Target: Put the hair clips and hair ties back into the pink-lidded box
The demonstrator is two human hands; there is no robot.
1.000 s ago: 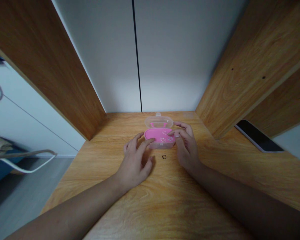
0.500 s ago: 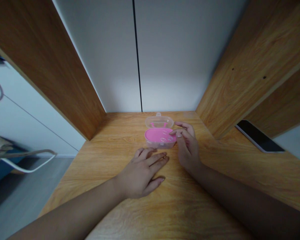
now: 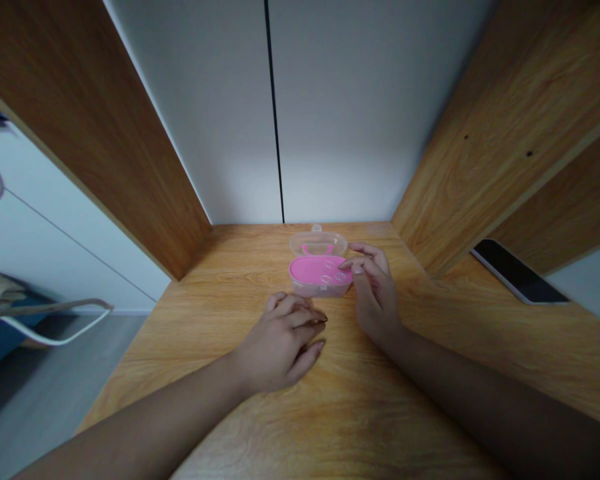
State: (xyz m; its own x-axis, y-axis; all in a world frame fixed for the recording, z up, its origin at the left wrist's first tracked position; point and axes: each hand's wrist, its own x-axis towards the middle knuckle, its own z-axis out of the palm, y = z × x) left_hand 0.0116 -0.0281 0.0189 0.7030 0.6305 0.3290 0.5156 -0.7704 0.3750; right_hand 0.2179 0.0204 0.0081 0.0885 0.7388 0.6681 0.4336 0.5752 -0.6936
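Observation:
A small pink box [image 3: 316, 272] with its clear lid [image 3: 318, 241] swung open stands on the wooden desk [image 3: 380, 413], with a few small clear rings lying on its pink inside. My right hand [image 3: 374, 293] grips the box's right edge between bent fingers and thumb. My left hand [image 3: 280, 340] rests on the desk just in front of the box, fingers curled in with the tips pressed to the wood. Whatever lies under those fingertips is hidden.
Wooden side panels [image 3: 105, 133] rise left and right of the desk, with a white back wall behind. A dark phone [image 3: 517, 272] lies on the ledge at the right. A chair's edge [image 3: 55, 320] shows at the far left, below desk level.
My left hand left the box, slid right over a small black ring on the desk, then curled its fingers in; the ring no longer shows. The right hand and box stayed put.

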